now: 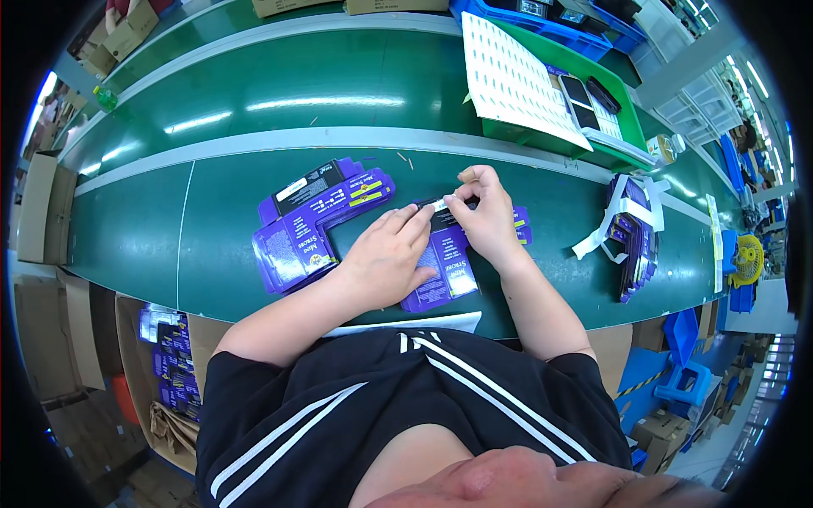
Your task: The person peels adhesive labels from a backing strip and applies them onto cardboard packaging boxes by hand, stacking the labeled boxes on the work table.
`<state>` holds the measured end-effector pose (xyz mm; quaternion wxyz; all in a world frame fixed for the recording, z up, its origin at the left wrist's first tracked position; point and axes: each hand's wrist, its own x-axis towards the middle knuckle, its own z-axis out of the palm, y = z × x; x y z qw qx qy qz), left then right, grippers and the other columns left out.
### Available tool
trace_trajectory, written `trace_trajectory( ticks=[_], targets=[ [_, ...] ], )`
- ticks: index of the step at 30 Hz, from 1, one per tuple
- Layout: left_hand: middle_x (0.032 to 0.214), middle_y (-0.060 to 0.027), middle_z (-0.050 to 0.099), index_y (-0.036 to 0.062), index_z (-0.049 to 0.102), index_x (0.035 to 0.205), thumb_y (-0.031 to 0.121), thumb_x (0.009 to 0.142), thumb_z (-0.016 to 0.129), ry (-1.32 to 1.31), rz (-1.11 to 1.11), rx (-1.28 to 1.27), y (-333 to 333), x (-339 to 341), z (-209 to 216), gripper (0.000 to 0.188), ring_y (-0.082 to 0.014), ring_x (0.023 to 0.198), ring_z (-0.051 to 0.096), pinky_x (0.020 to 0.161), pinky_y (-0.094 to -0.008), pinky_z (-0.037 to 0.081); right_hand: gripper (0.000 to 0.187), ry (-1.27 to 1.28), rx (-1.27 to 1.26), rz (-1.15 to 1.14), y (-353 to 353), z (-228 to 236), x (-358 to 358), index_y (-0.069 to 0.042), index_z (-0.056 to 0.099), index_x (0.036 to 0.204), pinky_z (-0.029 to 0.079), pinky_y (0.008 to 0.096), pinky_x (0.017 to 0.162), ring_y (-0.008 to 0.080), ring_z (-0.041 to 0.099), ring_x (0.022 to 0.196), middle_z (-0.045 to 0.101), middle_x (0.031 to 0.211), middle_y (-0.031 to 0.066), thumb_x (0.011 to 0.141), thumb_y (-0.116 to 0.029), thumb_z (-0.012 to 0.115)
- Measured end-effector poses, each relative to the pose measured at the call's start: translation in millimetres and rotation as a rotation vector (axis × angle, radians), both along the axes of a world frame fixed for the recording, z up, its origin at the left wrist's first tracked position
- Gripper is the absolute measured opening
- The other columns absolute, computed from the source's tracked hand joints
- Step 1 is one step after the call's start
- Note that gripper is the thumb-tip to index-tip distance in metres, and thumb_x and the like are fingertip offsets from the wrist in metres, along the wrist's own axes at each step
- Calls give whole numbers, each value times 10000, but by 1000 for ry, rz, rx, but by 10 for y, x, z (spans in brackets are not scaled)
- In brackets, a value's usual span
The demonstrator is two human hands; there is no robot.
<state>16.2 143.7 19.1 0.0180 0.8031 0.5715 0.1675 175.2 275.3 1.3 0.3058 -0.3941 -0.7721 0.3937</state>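
Observation:
A flattened purple and black carton lies on the green table in front of me. My left hand rests flat across its left part, fingers stretched toward the carton's black panel. On that panel is a small white sticker, between the fingertips of both hands. My right hand is closed, its thumb at the sticker's right end and the index finger curled above; part of the sticker may be hidden. To the left, more flattened purple cartons lie in a pile, a white sticker on the top one's black panel.
A bundle of purple cartons with white strips lies at the right. Behind, a green bin holds a sticker sheet and a phone. A cardboard box with purple cartons stands below left. A white sheet lies at the table's near edge.

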Motion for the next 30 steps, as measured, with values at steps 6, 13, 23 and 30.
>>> trace_trajectory(
  ticks=[6, 13, 23, 30],
  targets=[
    [1358, -192, 540, -31, 555, 1274, 324, 838, 704, 60, -20, -59, 36, 14, 80, 582, -340, 1279, 513, 1081, -406, 407, 328, -61, 148, 29, 3, -7, 17, -14, 536, 1107, 481, 267, 686, 150, 587, 694, 625, 795, 63, 816, 7, 685],
    [1379, -181, 536, -1, 549, 1279, 337, 830, 705, 29, -43, -104, 96, -10, 128, 583, -330, 1237, 530, 1069, -406, 410, 319, -70, 170, 13, -2, -32, 27, -17, 539, 1107, 476, 268, 686, 151, 573, 695, 610, 797, 60, 815, 21, 664],
    [1381, -148, 538, 10, 557, 1291, 373, 854, 681, 77, -92, -89, 226, -14, 125, 582, -306, 1134, 531, 1002, -390, 419, 273, 85, 42, -52, 17, -109, 55, -17, 528, 1104, 444, 247, 660, 124, 532, 691, 587, 803, 48, 842, 31, 590],
    [1412, -133, 519, 18, 558, 1305, 386, 869, 661, 127, -70, -94, 232, 82, 76, 579, -308, 1083, 511, 958, -379, 420, 250, 201, -35, -63, 56, -143, 62, -14, 524, 1106, 436, 232, 651, 107, 523, 689, 579, 800, 41, 861, 26, 557]
  ],
)
